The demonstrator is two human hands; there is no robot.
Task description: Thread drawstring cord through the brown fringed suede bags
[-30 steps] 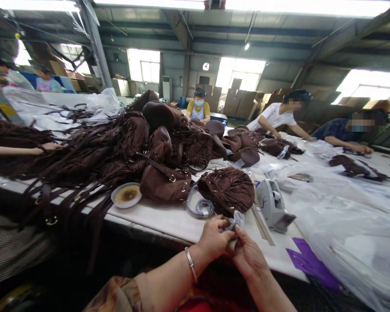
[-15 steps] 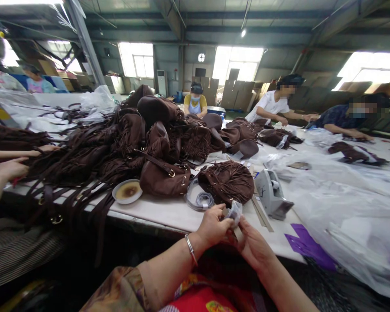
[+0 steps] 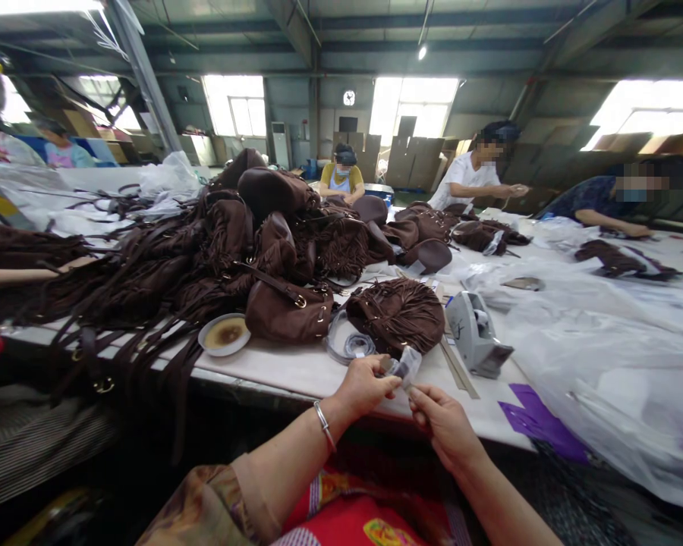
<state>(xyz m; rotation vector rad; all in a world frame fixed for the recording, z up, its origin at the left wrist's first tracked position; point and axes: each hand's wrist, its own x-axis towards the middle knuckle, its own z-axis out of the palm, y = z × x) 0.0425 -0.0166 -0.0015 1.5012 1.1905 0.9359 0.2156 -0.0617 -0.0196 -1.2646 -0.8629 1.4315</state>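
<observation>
Above the table's front edge, my left hand (image 3: 364, 387) pinches a small dark piece in clear plastic wrap (image 3: 408, 365). My right hand (image 3: 441, 418) is closed, thumb and fingers pinching the lower edge of the same wrapped piece. What exactly is inside the wrap cannot be made out. Just beyond my hands lies a brown fringed bag (image 3: 401, 315). Beside it are a coil of clear grey tubing or cord (image 3: 357, 345) and a smooth brown drawstring bag (image 3: 287, 311).
A large heap of brown fringed bags (image 3: 228, 235) covers the left and middle. A dish of yellowish liquid (image 3: 225, 335) stands near the front edge. To the right are a grey tape dispenser (image 3: 475, 334), purple sheet (image 3: 540, 421) and plastic bags (image 3: 615, 371). A co-worker's arm (image 3: 20, 277) reaches in left.
My right hand has shifted slightly, now pinching the wrap's lower edge, and the wrapped piece has tilted. At the left, a co-worker's hand has drawn back toward the frame's edge.
</observation>
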